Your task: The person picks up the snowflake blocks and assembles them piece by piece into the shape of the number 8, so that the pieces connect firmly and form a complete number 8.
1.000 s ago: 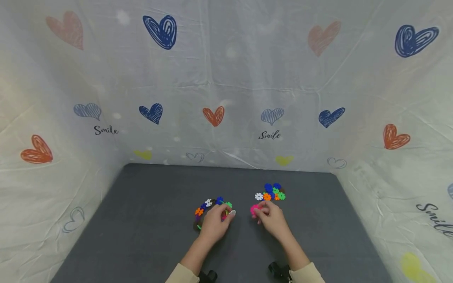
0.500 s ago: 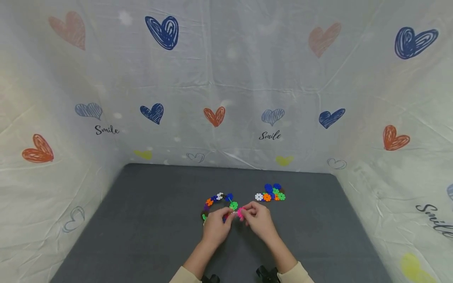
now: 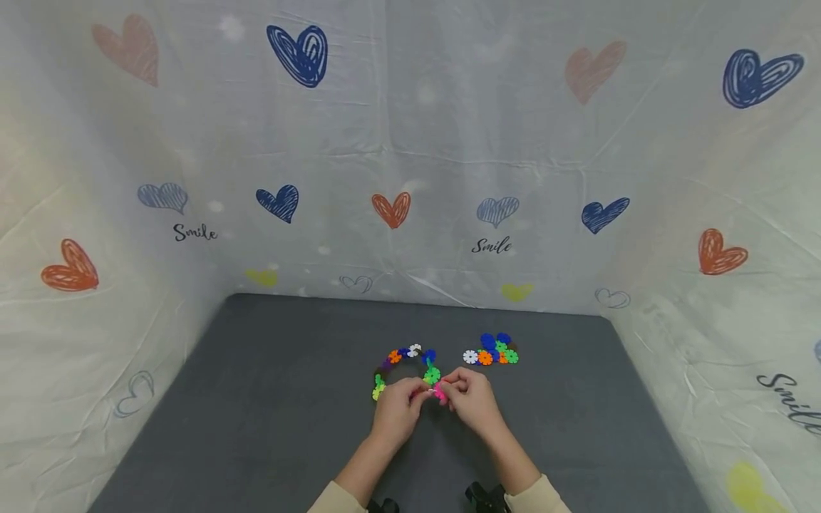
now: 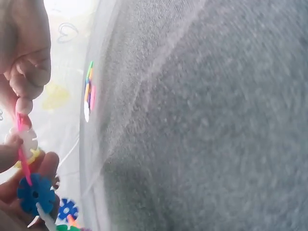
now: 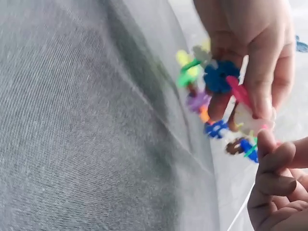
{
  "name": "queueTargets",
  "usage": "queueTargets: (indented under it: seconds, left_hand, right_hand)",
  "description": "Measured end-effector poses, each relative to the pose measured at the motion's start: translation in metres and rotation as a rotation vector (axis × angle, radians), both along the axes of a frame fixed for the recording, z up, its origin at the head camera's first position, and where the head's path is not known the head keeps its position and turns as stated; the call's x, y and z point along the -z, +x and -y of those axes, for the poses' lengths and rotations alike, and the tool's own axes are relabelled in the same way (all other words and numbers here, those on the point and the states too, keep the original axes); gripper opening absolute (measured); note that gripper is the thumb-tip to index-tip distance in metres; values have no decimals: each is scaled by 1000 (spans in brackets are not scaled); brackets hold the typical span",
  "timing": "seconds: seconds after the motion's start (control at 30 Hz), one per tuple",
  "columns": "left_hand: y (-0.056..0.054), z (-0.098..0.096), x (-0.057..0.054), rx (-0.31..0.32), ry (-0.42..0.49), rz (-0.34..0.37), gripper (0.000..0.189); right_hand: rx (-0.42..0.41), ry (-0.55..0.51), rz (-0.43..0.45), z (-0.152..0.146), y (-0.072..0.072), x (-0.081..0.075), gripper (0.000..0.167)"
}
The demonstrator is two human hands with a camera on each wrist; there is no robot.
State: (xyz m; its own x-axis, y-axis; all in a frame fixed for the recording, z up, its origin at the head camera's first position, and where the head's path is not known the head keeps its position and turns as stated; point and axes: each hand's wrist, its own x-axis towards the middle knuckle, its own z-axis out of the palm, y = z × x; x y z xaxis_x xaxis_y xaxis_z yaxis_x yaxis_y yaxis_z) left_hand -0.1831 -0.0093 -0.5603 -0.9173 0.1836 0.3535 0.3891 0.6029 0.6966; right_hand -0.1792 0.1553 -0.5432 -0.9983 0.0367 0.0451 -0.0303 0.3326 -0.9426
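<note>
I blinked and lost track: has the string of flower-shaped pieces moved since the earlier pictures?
Yes. In the head view, the string of flower-shaped pieces has shifted right, closer to the separate pile, which stayed put.

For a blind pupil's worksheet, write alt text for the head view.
A person's right-hand grip holds a pink piece beside the left-hand grip, which holds a curved chain of multicoloured, flower-shaped pieces. Beyond, more pieces lie on a dark table before a heart-printed sheet.
</note>
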Motion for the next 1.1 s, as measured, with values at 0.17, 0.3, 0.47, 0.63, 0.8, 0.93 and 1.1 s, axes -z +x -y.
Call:
queueTargets:
  seconds: [0.17,0.3,0.47,0.63,0.8,0.93,1.1]
  left_hand:
    - [0,-1,-2,-12,-60,-46,9]
    - [-1,-3,-1,-20,-63,-70,9]
    - [0,-4,3,-16,-36,-86,12]
    - [1,-4,7,-7,-13,-83,14]
    - [2,-5,6,-89,-71,9,15]
    - [2,-5,4,-166,-113,50,11]
    - [1,-3,5,-197,-158,58,10]
  right_hand:
    - [4,47,-35,1,1,-1,6]
    - [42,48,-48,4,2,1,7]
    - [105,-18,-11,10,6,7,9]
    - [120,-112,5,13,9,13,11]
    - [52,-50,7,6,4,18,17]
    - [112,118,-21,-10,-5,22,27]
    - [229,465,-6,-33,-15,33,33]
